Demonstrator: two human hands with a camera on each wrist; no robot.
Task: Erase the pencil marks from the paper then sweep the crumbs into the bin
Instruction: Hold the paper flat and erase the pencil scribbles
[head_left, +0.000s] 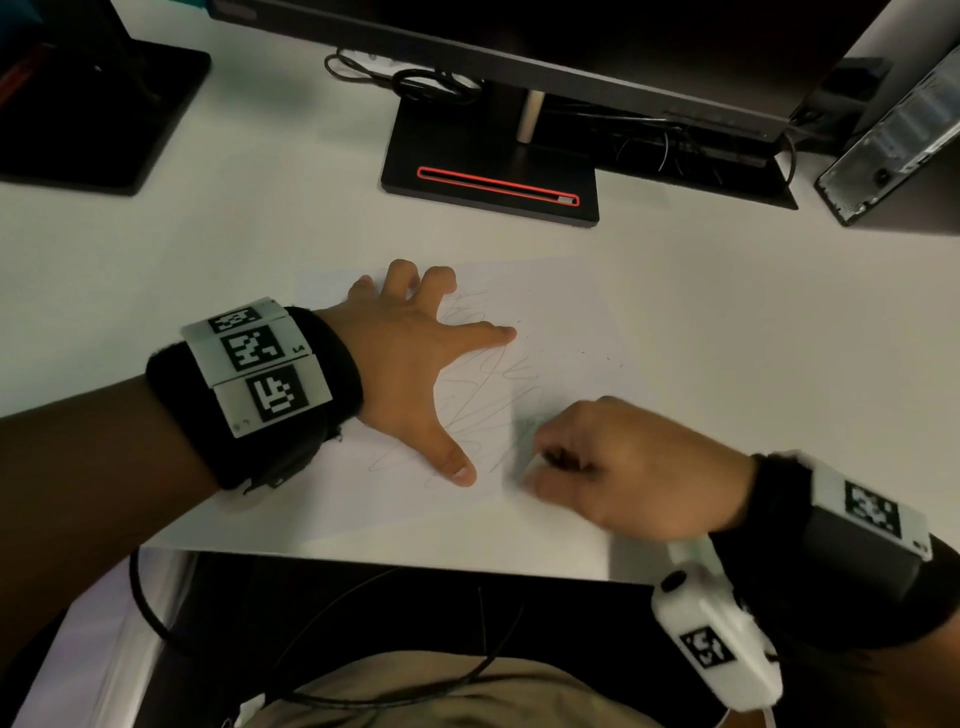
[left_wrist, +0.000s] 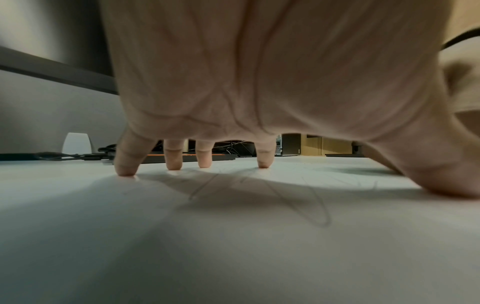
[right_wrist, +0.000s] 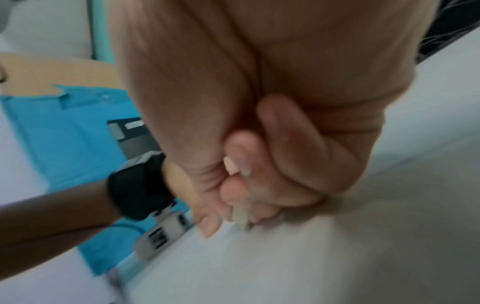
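Head view: the left hand (head_left: 410, 358), fingers splayed and straight, presses the paper (head_left: 566, 322) flat on the white table (head_left: 208, 244), fingertips (left_wrist: 126, 168) and thumb touching the sheet among the pencil marks (head_left: 483, 374). Right hand (head_left: 623, 462) (blurred) has its grip curled around a small pale eraser (right_wrist: 241, 221), whose tip meets the paper at the sheet's near right part, just beside the left thumb. A monitor stand (head_left: 488, 171) sits beyond the sheet.

Both of the person's forearms are bare. The left wrist (head_left: 270, 395) wears a wide black fabric band carrying white plates printed with black-and-white square markers. The right wrist (head_left: 852, 540) wears a matching band with a marker plate, plus a white plastic camera unit (head_left: 711, 629) with its own marker and a thin cable. Beige clothing (head_left: 467, 696) covers the lap.
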